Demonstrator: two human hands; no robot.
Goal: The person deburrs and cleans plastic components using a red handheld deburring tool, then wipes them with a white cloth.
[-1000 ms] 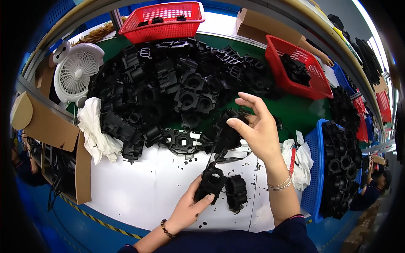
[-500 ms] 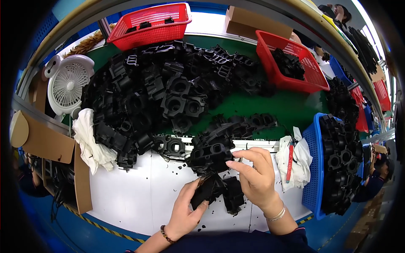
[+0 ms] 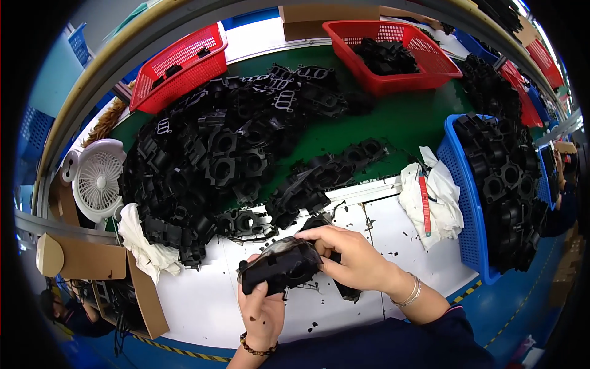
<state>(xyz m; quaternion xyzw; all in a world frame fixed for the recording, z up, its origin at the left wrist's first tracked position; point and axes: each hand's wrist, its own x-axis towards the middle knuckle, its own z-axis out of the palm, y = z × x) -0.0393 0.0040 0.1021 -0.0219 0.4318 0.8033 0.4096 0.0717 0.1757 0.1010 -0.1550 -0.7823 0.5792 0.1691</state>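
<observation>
- Left hand (image 3: 263, 310): closed around the left end of a black molded plastic housing (image 3: 279, 265), thumb on the near face; beaded bracelet (image 3: 258, 348) at the wrist.
- Right hand (image 3: 353, 257): fingers bent, thumb-to-finger gap narrow, at the housing's right end, index finger along its upper edge; can't tell whether it pinches plastic or just rests there. Metal bangles (image 3: 410, 294) on the wrist.
- Housing: tilted, above the white near strip of the counter (image 3: 200, 310), between both hands; glossy, greyish top edge.
- Second black part (image 3: 348, 293): on the counter under the right hand, partly hidden.
- Black scraps (image 3: 314, 325) scattered around on the white surface.
- Row of black parts (image 3: 326, 178): beyond the hands, running diagonally onto the green surface (image 3: 424, 114).
- Big heap of black parts (image 3: 196, 166): left and far side, on the green.
- Right: white cloth (image 3: 445, 212) with red-handled tool (image 3: 424, 206) on top; next to it, blue basket (image 3: 453, 184) full of black parts.
- Far side: two red baskets, left one (image 3: 142, 95) and right one (image 3: 393, 84), black pieces in both.
- Left edge: white fan (image 3: 98, 179), crumpled white rag (image 3: 144, 243), open cardboard box (image 3: 149, 301) holding dark items.
</observation>
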